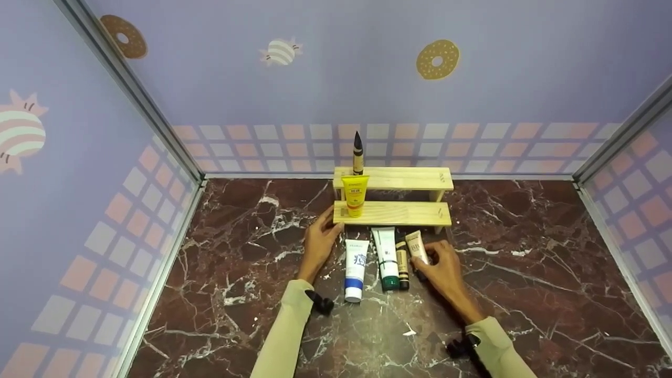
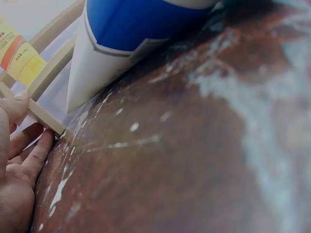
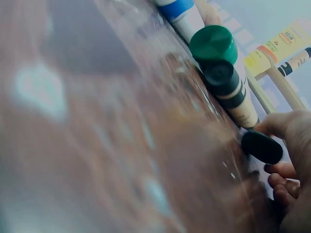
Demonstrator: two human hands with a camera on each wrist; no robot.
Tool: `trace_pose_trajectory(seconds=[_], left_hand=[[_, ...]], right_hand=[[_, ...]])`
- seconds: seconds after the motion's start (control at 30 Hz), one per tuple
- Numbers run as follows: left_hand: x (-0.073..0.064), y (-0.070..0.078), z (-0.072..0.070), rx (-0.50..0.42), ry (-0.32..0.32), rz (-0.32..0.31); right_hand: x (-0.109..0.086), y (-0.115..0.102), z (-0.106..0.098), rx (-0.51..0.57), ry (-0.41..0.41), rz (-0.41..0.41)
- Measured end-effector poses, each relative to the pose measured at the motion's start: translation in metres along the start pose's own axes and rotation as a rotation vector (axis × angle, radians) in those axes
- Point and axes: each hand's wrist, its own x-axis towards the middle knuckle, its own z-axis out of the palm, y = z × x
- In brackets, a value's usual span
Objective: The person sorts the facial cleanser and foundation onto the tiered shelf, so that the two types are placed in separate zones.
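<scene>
My left hand [image 1: 319, 242] grips the left end of a two-step wooden display stand [image 1: 404, 212]; the left wrist view shows the thumb on the lower step and the fingers by its leg. My right hand [image 1: 441, 265] pinches a beige BB cream tube [image 1: 416, 245] with a black cap [image 3: 262, 147]. Left of it lie a beige-and-black tube [image 1: 402, 262], a white tube with a green cap [image 1: 387, 257] and a white tube with a blue band [image 1: 356, 268]. A yellow tube [image 1: 355, 194] stands on the lower step, and a slim black-and-beige tube [image 1: 358, 155] on the upper one.
The dark red marbled tabletop [image 1: 252, 315] extends to both sides and in front. Behind the stand rises a purple patterned wall panel [image 1: 357, 79], with further panels at left and right. Metal strips edge the table along the walls.
</scene>
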Motion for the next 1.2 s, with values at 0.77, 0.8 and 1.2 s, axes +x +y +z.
trace_pose_trajectory(seconds=[0.77, 0.8, 1.2], left_hand=[[-0.003, -0.002, 0.005, 0.017, 0.013, -0.004], [-0.003, -0.002, 0.004, 0.014, 0.014, -0.003], [-0.002, 0.001, 0.0, 0.028, 0.009, -0.002]], right_hand=[[0.002, -0.01, -0.012, 0.233, 0.075, 0.163], [0.002, -0.011, -0.012, 0.242, 0.073, 0.17], [0.005, -0.018, -0.019, 0.261, 0.106, 0.233]])
